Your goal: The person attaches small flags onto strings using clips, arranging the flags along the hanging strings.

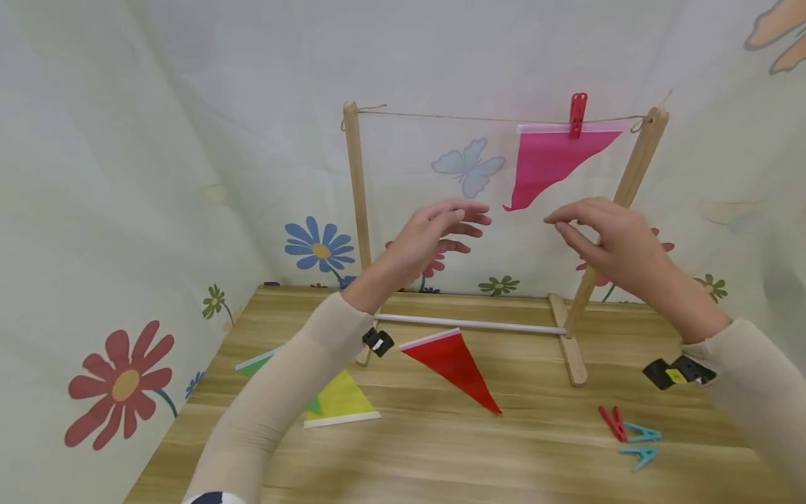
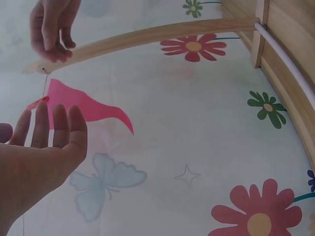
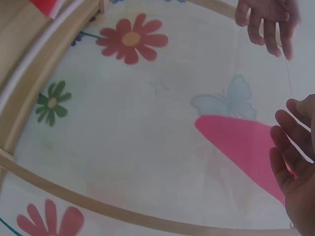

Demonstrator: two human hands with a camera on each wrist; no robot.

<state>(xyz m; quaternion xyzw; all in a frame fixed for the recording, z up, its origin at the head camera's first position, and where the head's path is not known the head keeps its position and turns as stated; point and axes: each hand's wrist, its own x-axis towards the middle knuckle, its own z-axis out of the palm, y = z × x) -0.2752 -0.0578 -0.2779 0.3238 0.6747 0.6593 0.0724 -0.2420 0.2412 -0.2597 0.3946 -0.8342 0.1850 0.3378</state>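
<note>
A pink triangular pennant (image 1: 548, 162) hangs from the string (image 1: 441, 116) near its right end, held by a red clothespin (image 1: 577, 115) on its white top edge. Below and left of the pennant is my left hand (image 1: 434, 234), fingers spread and loosely bent, holding nothing. My right hand (image 1: 613, 241) is in the air below and right of the pennant, thumb close to the index finger, with nothing seen between them. In the right wrist view the pink pennant (image 3: 236, 142) is partly hidden behind the right fingers. Neither hand appears to touch it in the head view.
Wooden posts (image 1: 357, 182) carry the string, with a white rod (image 1: 469, 323) low between them. On the table (image 1: 478, 462) lie a red pennant (image 1: 456, 364), a yellow pennant (image 1: 345, 397) and a green pennant (image 1: 257, 362). A red clothespin (image 1: 613, 423) and blue clothespins (image 1: 641, 457) lie at right.
</note>
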